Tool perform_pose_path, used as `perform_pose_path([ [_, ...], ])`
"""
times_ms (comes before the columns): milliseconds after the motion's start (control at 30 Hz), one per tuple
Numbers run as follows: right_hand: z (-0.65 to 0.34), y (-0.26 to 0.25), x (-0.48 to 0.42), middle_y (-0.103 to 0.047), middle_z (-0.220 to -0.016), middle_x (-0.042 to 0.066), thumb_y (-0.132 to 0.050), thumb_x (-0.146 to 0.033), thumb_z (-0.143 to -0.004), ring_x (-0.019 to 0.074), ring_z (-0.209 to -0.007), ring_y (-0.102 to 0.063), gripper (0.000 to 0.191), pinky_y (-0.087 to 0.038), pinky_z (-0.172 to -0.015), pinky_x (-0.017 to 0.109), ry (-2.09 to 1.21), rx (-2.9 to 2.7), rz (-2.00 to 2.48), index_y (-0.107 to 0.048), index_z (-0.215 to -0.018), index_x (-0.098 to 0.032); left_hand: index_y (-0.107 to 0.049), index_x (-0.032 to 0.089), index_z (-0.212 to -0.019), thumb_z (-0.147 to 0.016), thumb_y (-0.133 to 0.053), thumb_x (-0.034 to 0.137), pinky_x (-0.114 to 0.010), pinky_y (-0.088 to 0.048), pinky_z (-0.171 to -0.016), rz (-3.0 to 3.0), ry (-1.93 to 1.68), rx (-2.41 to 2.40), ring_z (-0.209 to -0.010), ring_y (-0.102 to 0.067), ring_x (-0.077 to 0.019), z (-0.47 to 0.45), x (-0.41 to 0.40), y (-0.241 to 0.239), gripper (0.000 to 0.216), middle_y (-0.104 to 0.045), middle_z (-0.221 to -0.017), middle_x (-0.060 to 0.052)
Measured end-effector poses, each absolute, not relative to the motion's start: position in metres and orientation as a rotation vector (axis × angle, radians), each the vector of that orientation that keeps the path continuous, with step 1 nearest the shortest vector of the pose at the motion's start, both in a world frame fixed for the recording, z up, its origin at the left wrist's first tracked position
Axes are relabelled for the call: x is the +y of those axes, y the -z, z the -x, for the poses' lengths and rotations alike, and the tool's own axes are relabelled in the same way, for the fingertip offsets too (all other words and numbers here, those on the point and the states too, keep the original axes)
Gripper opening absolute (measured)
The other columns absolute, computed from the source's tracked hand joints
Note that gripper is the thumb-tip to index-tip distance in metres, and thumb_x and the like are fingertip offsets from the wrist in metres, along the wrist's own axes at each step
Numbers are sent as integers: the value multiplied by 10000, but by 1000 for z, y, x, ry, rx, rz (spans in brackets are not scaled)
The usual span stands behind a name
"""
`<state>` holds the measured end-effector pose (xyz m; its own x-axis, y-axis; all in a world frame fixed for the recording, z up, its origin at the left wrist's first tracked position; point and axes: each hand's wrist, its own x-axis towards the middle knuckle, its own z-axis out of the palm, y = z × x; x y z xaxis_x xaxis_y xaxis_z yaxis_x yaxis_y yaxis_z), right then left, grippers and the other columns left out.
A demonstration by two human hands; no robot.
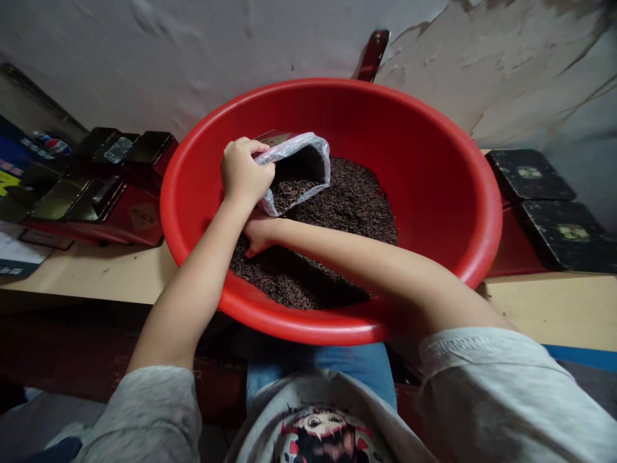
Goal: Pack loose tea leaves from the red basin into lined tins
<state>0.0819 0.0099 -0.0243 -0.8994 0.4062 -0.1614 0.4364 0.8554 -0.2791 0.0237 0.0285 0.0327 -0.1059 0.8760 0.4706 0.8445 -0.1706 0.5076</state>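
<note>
A wide red plastic basin holds a heap of dark, dry loose tea leaves. Above the heap, a tin with a clear plastic liner lies tilted, its mouth facing right; some leaves show inside it. My left hand is closed on the tin's near-left rim, fingers over the liner's edge. Below the mouth is my right hand, reaching across to the left, close to the leaves and the tin's underside. Its fingers are mostly hidden, so their grip cannot be made out.
Dark red tins stand grouped on the left of the pale tabletop. Two black-lidded tins sit at the right. Behind the basin, a dark red strip leans on the peeling wall.
</note>
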Motion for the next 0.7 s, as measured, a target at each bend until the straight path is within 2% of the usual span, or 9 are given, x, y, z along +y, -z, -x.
perform_pose_path([
  [100, -93, 17, 1, -591, -1212, 168, -700, -412, -633, 296, -1071, -587, 716, -458, -902, 340, 407, 2852, -713, -527, -1242, -77, -659, 190, -861, -687, -548, 154, -385, -458, -875, -2055, -1159, 2035, -917, -588, -232, -25, 27, -35, 210, -662, -906, -45],
  [200, -114, 11, -6, -632, -1151, 152, -675, -411, -644, 292, -1026, -616, 688, -485, -839, 325, 480, 2772, -735, -540, -1241, -97, -662, 198, -848, -679, -555, 153, -363, -458, -857, -2054, -1167, 2047, -891, -589, -216, -26, 27, -36, 206, -665, -890, -35],
  [333, -151, 9, -13, -638, -1158, 142, -659, -415, -636, 306, -1050, -610, 693, -481, -867, 338, 697, 2606, -935, -550, -1250, -115, -673, 182, -841, -668, -557, 159, -351, -459, -842, -2068, -1177, 2049, -866, -593, -203, -26, 27, -36, 210, -676, -890, -37],
  [500, -191, 12, -24, -588, -1232, 169, -671, -376, -615, 297, -1122, -566, 776, -440, -958, 344, 1016, 2385, -1377, -494, -1297, -50, -685, 174, -830, -659, -558, 155, -346, -458, -833, -2069, -1183, 2053, -854, -593, -204, -27, 26, -36, 214, -686, -877, -43],
  [533, -197, 12, -26, -614, -1190, 161, -669, -365, -614, 285, -1078, -590, 722, -457, -934, 345, 1165, 2309, -1476, -530, -1251, -54, -685, 176, -826, -657, -559, 153, -347, -457, -831, -2067, -1186, 2054, -854, -592, -205, -27, 26, -36, 212, -685, -874, -43],
  [600, -206, 10, -27, -679, -1028, 125, -645, -352, -634, 242, -907, -644, 495, -505, -834, 342, 1579, 2083, -1654, -623, -1059, -100, -682, 185, -817, -652, -562, 149, -349, -454, -834, -2066, -1192, 2048, -851, -589, -205, -28, 26, -36, 208, -684, -870, -37],
  [700, -215, 1, -21, -674, -785, 54, -586, -345, -695, 156, -653, -611, 197, -520, -678, 313, 2189, 1707, -1797, -607, -780, -169, -674, 197, -811, -654, -563, 144, -356, -451, -844, -2061, -1192, 2034, -859, -587, -207, -27, 27, -36, 199, -678, -868, -32],
])
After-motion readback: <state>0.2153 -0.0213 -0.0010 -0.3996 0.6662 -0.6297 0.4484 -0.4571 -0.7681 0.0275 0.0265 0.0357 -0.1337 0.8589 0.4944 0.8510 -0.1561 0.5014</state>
